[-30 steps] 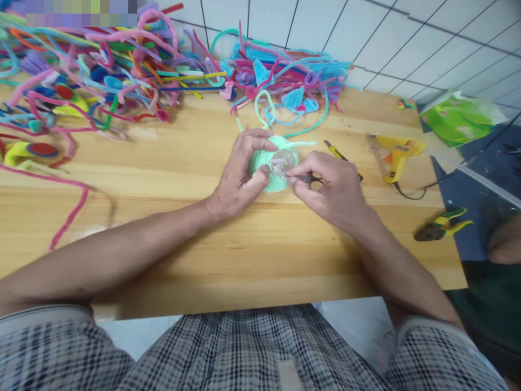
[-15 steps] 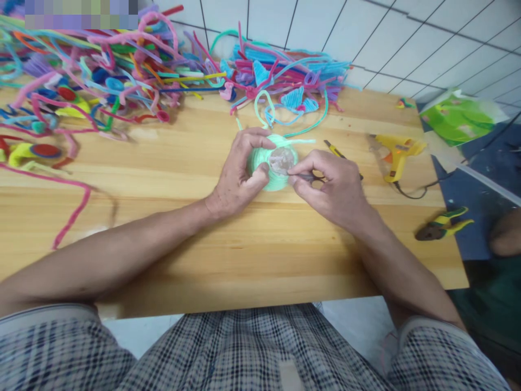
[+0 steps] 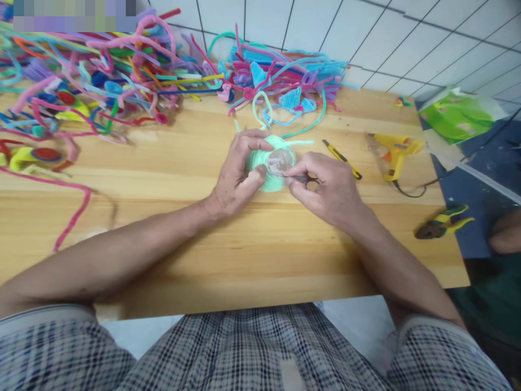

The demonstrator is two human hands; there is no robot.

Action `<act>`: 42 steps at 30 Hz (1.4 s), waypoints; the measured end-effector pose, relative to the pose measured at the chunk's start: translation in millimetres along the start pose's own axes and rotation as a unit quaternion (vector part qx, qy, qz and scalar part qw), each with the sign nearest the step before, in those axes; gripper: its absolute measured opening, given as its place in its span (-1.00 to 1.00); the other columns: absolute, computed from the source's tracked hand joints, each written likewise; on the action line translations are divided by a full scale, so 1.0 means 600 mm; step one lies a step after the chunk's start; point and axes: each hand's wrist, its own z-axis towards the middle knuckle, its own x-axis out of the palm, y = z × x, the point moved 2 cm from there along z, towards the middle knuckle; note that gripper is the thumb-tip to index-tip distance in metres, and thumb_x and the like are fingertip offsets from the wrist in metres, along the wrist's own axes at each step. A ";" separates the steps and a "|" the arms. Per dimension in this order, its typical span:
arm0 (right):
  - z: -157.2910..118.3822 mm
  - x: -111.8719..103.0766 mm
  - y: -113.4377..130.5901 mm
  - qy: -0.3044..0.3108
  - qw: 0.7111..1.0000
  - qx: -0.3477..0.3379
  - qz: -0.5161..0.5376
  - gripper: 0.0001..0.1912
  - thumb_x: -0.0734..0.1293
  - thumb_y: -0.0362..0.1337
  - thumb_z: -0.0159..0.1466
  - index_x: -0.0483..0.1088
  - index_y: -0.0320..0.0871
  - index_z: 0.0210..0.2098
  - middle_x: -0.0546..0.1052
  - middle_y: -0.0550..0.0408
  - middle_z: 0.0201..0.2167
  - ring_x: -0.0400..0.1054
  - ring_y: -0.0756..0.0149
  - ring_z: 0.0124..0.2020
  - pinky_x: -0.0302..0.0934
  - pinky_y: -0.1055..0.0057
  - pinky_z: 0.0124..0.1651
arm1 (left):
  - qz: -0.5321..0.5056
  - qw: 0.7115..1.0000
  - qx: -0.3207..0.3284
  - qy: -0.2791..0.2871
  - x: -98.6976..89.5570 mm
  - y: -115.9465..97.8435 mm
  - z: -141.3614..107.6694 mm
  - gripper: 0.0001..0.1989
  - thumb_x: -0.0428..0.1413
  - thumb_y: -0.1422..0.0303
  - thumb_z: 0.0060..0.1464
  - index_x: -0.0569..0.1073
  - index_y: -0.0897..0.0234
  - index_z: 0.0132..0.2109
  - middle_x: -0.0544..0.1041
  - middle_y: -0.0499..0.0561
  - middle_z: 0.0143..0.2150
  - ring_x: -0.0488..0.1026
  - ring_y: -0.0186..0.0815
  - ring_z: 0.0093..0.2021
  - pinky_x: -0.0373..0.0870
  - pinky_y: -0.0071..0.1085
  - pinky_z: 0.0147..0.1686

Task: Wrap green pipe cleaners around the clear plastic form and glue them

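Note:
Near the middle of the table lies a round mint-green coil [image 3: 272, 183] of fuzzy stem, with a greyish, shiny disc [image 3: 280, 162] at its centre. My left hand [image 3: 240, 174] curls round the coil's left side, thumb and fingers gripping it. In my right hand [image 3: 325, 184] is a pair of small dark scissors [image 3: 312, 180], pinched close to the tips, which touch the lower right part of the disc. The scissors' handles are partly hidden by my fingers. A loose mint end [image 3: 303, 142] sticks out to the right of the coil.
Colourful fuzzy stems [image 3: 134, 70] are heaped along the back left. To the right lie a yellow cutter knife [image 3: 342, 158], a yellow glue gun [image 3: 396, 152] with a cord, pliers [image 3: 442, 224] and a green packet [image 3: 459, 117]. Part of another person [image 3: 507, 233] shows at the right edge.
My right hand has shifted slightly left and down, baring more of the cutter knife. My left hand keeps its grip on the coil.

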 end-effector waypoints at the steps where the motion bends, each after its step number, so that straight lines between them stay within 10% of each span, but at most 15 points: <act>1: 0.000 0.000 0.000 0.000 1.000 0.002 0.002 -0.88 0.43 -0.37 0.34 0.57 0.03 -0.25 0.63 0.21 -0.38 0.49 0.27 -0.35 0.45 0.25 -0.12 | 0.007 1.000 -0.007 -0.001 -0.001 -0.006 0.001 -0.48 0.04 -0.23 0.58 0.42 0.00 0.34 0.52 0.12 0.41 0.49 0.11 0.46 0.54 0.23 0.51; 11: -0.001 0.004 0.002 -0.005 1.000 0.002 0.003 -0.86 0.42 -0.38 0.34 0.57 0.02 -0.25 0.62 0.22 -0.38 0.48 0.29 -0.34 0.41 0.27 -0.13 | 0.019 1.000 0.003 0.005 -0.005 -0.018 0.006 -0.53 0.05 -0.19 0.59 0.44 -0.05 0.34 0.53 0.16 0.39 0.51 0.06 0.46 0.53 0.21 0.51; 17: 0.008 -0.073 -0.010 0.062 0.997 0.049 0.016 -0.95 0.49 -0.27 0.36 0.62 0.03 -0.24 0.64 0.24 -0.40 0.45 0.34 -0.41 0.34 0.32 -0.27 | -0.002 1.000 0.003 -0.006 0.001 -0.001 0.002 -0.51 0.07 -0.20 0.58 0.42 -0.02 0.35 0.52 0.10 0.40 0.50 0.08 0.44 0.53 0.24 0.49; 22: -0.035 -0.126 -0.097 -0.063 0.988 0.140 0.021 -0.97 0.54 -0.24 0.31 0.63 0.01 -0.26 0.61 0.23 -0.47 0.39 0.41 -0.49 0.23 0.37 -0.40 | -0.008 1.000 -0.014 -0.017 0.001 -0.005 0.003 -0.55 0.07 -0.19 0.59 0.47 -0.07 0.33 0.53 0.12 0.38 0.50 0.11 0.45 0.53 0.31 0.47; 29: -0.107 -0.043 -0.218 -0.105 0.965 0.217 -0.100 -0.89 0.54 -0.19 0.32 0.56 -0.03 -0.24 0.63 0.16 -0.37 0.51 0.18 -0.30 0.52 0.08 -0.02 | -0.007 1.000 -0.025 0.002 -0.006 -0.008 0.002 -0.57 0.10 -0.16 0.58 0.48 -0.07 0.32 0.52 0.15 0.39 0.50 0.10 0.46 0.52 0.28 0.50; 34: -0.089 -0.042 -0.154 -0.105 0.982 0.118 -0.100 -0.78 0.53 -0.17 0.37 0.61 0.06 0.01 0.71 -0.06 0.05 0.58 -0.10 0.17 0.48 -0.22 0.34 | -0.008 0.999 -0.029 -0.014 -0.004 -0.009 0.000 -0.58 0.13 -0.14 0.57 0.47 -0.05 0.32 0.54 0.16 0.37 0.52 0.09 0.42 0.54 0.26 0.46; 42: -0.061 0.054 -0.055 -0.043 0.961 0.212 0.175 -0.13 0.62 0.25 0.33 0.33 0.05 0.44 0.52 -0.22 0.50 0.45 -0.16 0.49 0.36 -0.28 0.56 | 0.017 1.000 -0.015 -0.015 -0.002 -0.020 0.002 -0.61 0.10 -0.08 0.60 0.47 0.00 0.30 0.54 0.17 0.36 0.54 0.02 0.40 0.57 0.15 0.41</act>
